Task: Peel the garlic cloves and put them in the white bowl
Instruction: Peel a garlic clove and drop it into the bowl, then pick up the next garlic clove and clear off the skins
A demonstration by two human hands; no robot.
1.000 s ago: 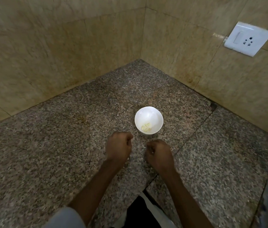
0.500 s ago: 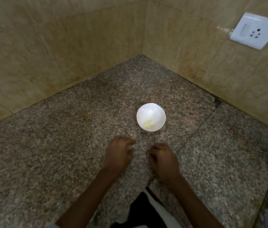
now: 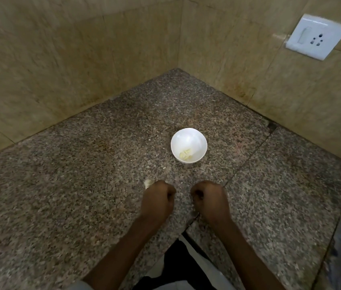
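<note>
The peeled garlic cloves (image 3: 186, 155) lie in a small pale-yellow cluster at the bottom of the white bowl (image 3: 188, 141), toward its near side. The bowl stands upright on the table (image 3: 60, 206), near the middle of the surface and apart from both walls.

One further pale garlic piece (image 3: 148, 183) lies on the table in front of the bowl and to its left. It sits just beside the outer knuckles of the left hand (image 3: 158, 200). Whether it touches the hand cannot be determined, nor whether it is a clove or a skin.

Both hands are positioned side by side, near the bowl but apart from it, with a narrow gap between them.
- Left hand: back upward, fingers curled in tightly against the palm. Nothing is visible inside the grip.
- Right hand (image 3: 209, 200): back upward, fingers likewise curled in together. Nothing is visible inside the grip.

The table is speckled grey-brown granite with a straight seam (image 3: 249, 160) running diagonally past the right side of the bowl. Beige tiled walls (image 3: 60, 70) meet in a corner behind the bowl. A white socket plate (image 3: 318, 36) is fixed on the right-hand wall. A black-and-white garment (image 3: 182, 266) shows between the forearms at the near edge.
</note>
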